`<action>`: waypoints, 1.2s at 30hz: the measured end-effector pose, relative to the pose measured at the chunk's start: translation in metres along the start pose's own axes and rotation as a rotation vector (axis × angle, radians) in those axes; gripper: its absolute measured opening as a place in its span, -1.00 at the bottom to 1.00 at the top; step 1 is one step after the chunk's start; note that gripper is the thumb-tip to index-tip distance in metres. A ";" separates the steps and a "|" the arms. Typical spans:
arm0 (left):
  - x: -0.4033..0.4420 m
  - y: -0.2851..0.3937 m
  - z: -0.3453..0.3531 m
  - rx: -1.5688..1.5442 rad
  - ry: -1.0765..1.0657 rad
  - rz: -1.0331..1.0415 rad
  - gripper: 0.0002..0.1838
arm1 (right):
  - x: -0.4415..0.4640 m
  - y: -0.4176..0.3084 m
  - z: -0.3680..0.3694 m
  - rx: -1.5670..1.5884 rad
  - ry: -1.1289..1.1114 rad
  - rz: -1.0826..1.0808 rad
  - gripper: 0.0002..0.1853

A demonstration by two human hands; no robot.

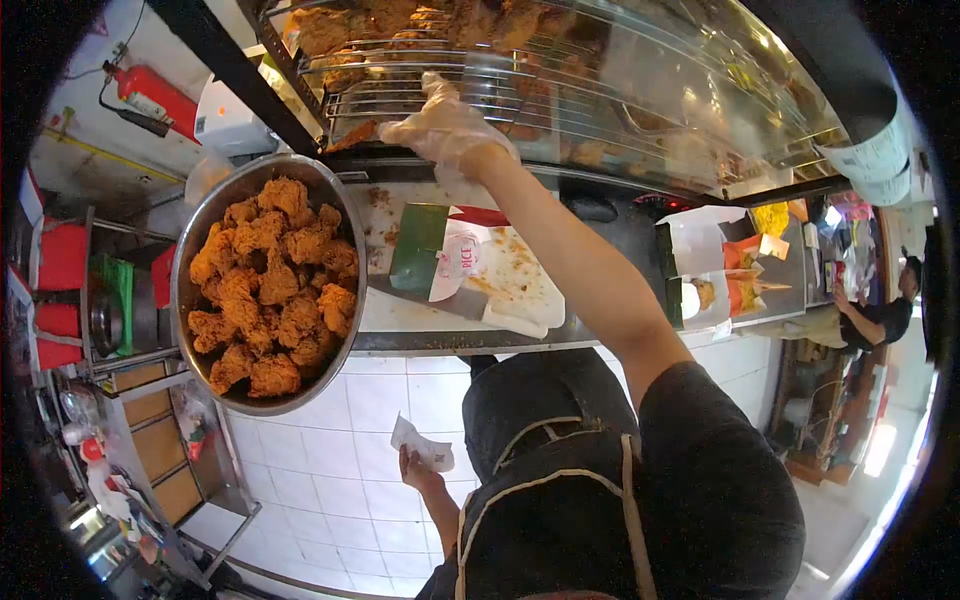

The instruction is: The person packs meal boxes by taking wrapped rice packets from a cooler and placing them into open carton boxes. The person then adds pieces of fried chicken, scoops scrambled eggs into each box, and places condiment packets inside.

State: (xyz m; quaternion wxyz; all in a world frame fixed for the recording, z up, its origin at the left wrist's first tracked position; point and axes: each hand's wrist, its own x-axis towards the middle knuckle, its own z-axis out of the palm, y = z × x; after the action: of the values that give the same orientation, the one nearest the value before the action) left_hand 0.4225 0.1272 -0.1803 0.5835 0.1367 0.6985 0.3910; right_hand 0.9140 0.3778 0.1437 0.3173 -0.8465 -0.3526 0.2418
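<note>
My right hand (440, 130), in a clear plastic glove, reaches to the wire racks (480, 75) of the display case. Its thumb and fingers are spread, and I see nothing held between them. A piece of fried chicken (352, 136) lies at the case's lower edge, just left of the hand. Down by my side, my left hand (418, 470) is closed on a slip of paper (422, 446), which looks like a receipt. Between the two hands, on the counter, a green and white rice box (455, 262) lies on a crumb-covered white cutting board (530, 270).
A large steel bowl (350, 300) heaped with fried chicken (270, 280) stands left of the board. Open food boxes (705, 250) stand at the counter's right. A fire extinguisher (155, 97) hangs at upper left. Another person (880, 320) stands at far right.
</note>
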 end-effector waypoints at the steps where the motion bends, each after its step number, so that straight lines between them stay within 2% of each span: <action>1: 0.002 0.002 0.000 0.020 -0.009 -0.011 -0.50 | -0.005 0.004 -0.006 0.080 -0.086 0.035 0.02; 2: 0.003 0.004 0.001 0.038 -0.015 -0.023 -0.50 | -0.009 0.009 -0.012 0.157 -0.170 0.077 0.00; 3: 0.009 0.001 -0.002 -0.005 -0.061 0.001 -0.50 | -0.014 0.016 -0.012 0.000 -0.148 -0.212 -0.13; 5: 0.016 -0.002 -0.005 0.014 -0.071 0.007 -0.50 | 0.014 0.053 0.018 -0.163 -0.071 -0.534 -0.27; 6: 0.016 0.000 -0.004 0.026 -0.085 -0.001 -0.50 | 0.012 0.048 0.020 -0.246 -0.008 -0.689 -0.34; 7: 0.015 -0.001 -0.002 0.074 -0.064 0.043 -0.51 | 0.013 0.051 0.006 0.148 -0.238 -0.354 -0.41; 8: 0.015 -0.002 -0.005 0.067 -0.115 0.062 -0.52 | 0.010 0.048 0.000 0.346 -0.382 -0.198 -0.43; 9: 0.009 0.001 0.002 0.076 -0.049 0.022 -0.52 | 0.007 0.045 -0.007 0.530 -0.491 -0.014 -0.45; 10: 0.004 0.005 0.010 0.081 0.011 -0.020 -0.52 | 0.015 0.052 -0.002 0.634 -0.478 -0.025 -0.49; 11: 0.018 -0.011 -0.008 0.042 -0.074 0.040 -0.50 | 0.021 0.056 0.002 0.733 -0.465 -0.033 -0.52; 13: 0.013 -0.017 -0.013 0.050 -0.026 0.035 -0.50 | 0.029 0.056 0.007 0.624 -0.423 -0.122 -0.52; 16: 0.001 -0.029 -0.017 -0.079 0.040 -0.056 -0.49 | 0.048 0.034 0.015 0.904 -0.461 -0.027 -0.56; 17: -0.010 -0.032 -0.017 0.006 0.077 -0.051 -0.50 | 0.068 0.025 0.023 0.515 -0.443 -0.081 -0.62; 18: -0.017 -0.032 -0.016 0.093 0.113 -0.047 -0.51 | 0.084 0.026 0.034 0.317 -0.361 -0.383 -0.69; 20: -0.012 -0.063 -0.044 0.078 0.119 -0.050 -0.52 | 0.116 0.028 0.057 -0.171 0.079 -0.908 -0.81; 22: -0.020 -0.077 -0.053 0.154 0.194 -0.096 -0.52 | 0.107 -0.030 0.051 -1.065 -0.169 -0.705 -0.81; 24: -0.032 -0.093 -0.069 0.083 0.246 -0.139 -0.52 | 0.142 -0.042 0.070 -0.748 -0.171 -0.409 -0.65; 25: -0.039 -0.103 -0.078 0.094 0.268 -0.118 -0.51 | 0.188 -0.021 0.091 -0.709 -0.125 -0.538 -0.57; 27: -0.061 -0.109 -0.086 0.033 0.308 -0.118 -0.50 | 0.206 -0.023 0.104 -0.533 -0.130 -0.576 -0.48; 28: -0.072 -0.113 -0.088 0.022 0.342 -0.133 -0.50 | 0.215 -0.025 0.108 -0.547 -0.124 -0.580 -0.48; 31: -0.095 -0.126 -0.094 0.056 0.388 -0.204 -0.51 | 0.210 -0.036 0.098 -0.594 -0.090 -0.519 -0.48; 33: -0.100 -0.133 -0.094 0.071 0.371 -0.215 -0.53 | 0.154 -0.046 0.077 -0.589 -0.089 -0.373 -0.49; 34: -0.098 -0.135 -0.092 0.081 0.354 -0.211 -0.54 | 0.134 -0.044 0.069 -0.743 -0.066 -0.615 -0.54; 36: -0.082 -0.138 -0.092 0.108 0.331 -0.219 -0.55 | 0.135 -0.032 0.077 -0.163 -0.169 -0.396 -0.58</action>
State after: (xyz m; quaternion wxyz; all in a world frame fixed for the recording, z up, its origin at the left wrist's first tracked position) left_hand 0.3969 -0.0519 -0.2181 0.4918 0.0250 0.8153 0.3045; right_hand 0.9368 0.5245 0.0888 0.2584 -0.7604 -0.5556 0.2153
